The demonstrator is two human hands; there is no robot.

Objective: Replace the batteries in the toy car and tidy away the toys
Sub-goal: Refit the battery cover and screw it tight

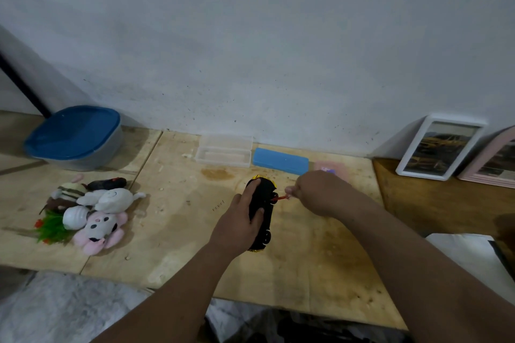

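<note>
two bare forearms in view, no sleeves visible up to the frame edge. left hand (pixel 239 224) and right hand (pixel 317 192) both ungloved. no watch, rings, bands or wrist straps showing. short, unpainted nails on the fingers that show. at the bottom edge, light grey fabric over the lap, darker cloth beside it.
</note>
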